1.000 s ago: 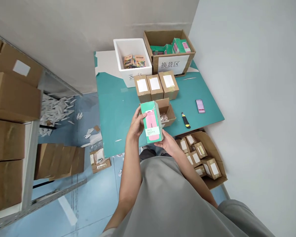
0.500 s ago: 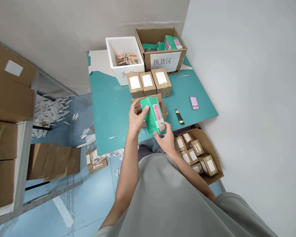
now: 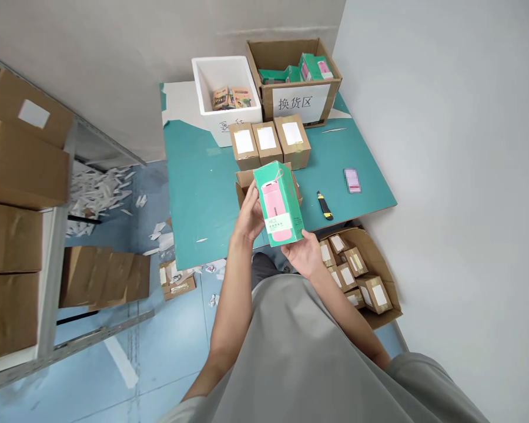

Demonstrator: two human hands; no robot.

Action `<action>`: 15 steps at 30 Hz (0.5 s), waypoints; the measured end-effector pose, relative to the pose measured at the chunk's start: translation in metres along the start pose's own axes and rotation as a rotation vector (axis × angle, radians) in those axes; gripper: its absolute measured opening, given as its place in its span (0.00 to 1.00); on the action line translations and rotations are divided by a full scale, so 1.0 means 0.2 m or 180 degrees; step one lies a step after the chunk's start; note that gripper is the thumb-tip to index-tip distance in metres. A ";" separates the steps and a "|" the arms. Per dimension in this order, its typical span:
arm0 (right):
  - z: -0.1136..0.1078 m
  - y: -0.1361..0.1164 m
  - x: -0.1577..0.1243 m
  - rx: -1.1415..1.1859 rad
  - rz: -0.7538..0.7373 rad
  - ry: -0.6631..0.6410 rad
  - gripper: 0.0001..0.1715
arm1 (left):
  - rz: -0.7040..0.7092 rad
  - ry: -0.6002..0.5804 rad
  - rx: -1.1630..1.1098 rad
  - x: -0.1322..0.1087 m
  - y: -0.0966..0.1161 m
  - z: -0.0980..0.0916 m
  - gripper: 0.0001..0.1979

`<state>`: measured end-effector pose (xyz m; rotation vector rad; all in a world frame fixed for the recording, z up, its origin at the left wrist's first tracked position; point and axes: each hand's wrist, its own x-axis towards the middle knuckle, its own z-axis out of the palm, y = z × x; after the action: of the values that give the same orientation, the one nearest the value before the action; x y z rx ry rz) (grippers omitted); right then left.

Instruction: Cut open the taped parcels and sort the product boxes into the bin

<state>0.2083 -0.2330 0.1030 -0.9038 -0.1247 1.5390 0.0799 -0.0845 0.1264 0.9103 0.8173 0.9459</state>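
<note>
A green product box (image 3: 291, 191) with a pink bottle printed on it is held up, slightly tilted, over the near side of the table. My left hand (image 3: 250, 218) grips its left side, fingers partly behind it. Around its lower right corner my right hand (image 3: 304, 254) is closed, the thumb on the edge. Behind the held box stands an opened brown carton (image 3: 243, 178), mostly covered by it. To the right lies a yellow and black utility knife (image 3: 324, 205). Farther right is a phone-like pink item (image 3: 352, 181), its face pixelated.
Several taped cartons with white labels (image 3: 267, 138) stand mid-table. Behind them are a white foam bin (image 3: 229, 120) and a large carton (image 3: 300, 101) of green boxes. A carton of small parcels (image 3: 381, 252) sits below the table's right edge. Shelving with cartons (image 3: 15, 164) stands left.
The green box has been turned in my hands, so the side with the large pink bottle now faces me. My left hand has shifted from its top to its left side.
</note>
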 end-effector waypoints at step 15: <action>-0.02 -0.03 -0.11 -0.2747 -0.1970 0.0546 0.44 | 0.0289 0.0637 0.0683 -0.01 0.08 -0.08 0.45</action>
<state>0.2131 -0.2522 0.1135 -1.4842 -0.9065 0.7890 0.0596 -0.0772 0.1353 1.0560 1.0707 1.0542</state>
